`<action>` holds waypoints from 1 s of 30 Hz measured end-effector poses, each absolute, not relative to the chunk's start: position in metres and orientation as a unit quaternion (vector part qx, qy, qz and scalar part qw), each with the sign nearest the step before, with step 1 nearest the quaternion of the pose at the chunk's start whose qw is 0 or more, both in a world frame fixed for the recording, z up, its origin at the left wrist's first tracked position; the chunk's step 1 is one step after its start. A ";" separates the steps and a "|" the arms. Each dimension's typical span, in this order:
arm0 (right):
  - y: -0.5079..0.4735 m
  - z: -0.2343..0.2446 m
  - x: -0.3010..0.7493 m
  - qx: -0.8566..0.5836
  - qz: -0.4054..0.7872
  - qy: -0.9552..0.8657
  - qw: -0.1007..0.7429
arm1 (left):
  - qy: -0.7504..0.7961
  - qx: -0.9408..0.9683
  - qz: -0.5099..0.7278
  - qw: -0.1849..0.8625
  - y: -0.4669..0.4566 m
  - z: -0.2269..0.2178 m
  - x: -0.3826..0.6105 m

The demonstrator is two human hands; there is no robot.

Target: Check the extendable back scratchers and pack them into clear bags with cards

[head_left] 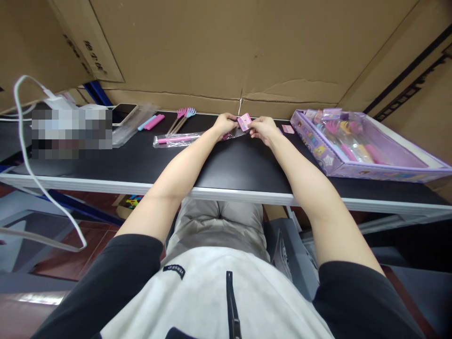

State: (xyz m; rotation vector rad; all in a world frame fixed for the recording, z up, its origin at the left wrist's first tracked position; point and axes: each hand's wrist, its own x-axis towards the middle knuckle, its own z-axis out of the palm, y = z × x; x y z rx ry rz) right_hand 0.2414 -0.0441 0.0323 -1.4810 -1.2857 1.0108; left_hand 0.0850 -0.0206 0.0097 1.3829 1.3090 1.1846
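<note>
My left hand [226, 125] is closed at the right end of a clear plastic sleeve [197, 136], which lies on the black tabletop. Inside the sleeve shows a long pink handle [176, 140]; its other end is partly hidden by my left hand. Between my hands is a small pink printed card [244, 121], with its right edge pinched by my right hand [263, 129]. The card overlaps the sleeve's end, and I cannot tell whether it is partly inside. A second pink card [287, 129] lies flat just right of my right hand.
At right stands a purple display box [328, 160] with several bagged claw-headed back scratchers. Farther left lie pink and blue claw-headed sticks [181, 117], a pink tube [154, 122], a blue tube [146, 123], clear sleeves [130, 127], a phone [124, 114] and a white cable [24, 136]. Cardboard [212, 52] walls the back.
</note>
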 end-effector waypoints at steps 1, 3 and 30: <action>-0.046 0.033 0.241 -0.599 0.405 -0.519 0.455 | 0.526 0.551 0.482 0.433 -0.019 0.010 0.085; -0.050 0.036 0.239 -0.592 0.402 -0.521 0.464 | 0.531 0.541 0.493 0.427 -0.014 0.009 0.085; -0.042 0.026 0.241 -0.534 0.384 -0.583 0.477 | 0.526 0.513 0.528 0.425 -0.019 0.013 0.081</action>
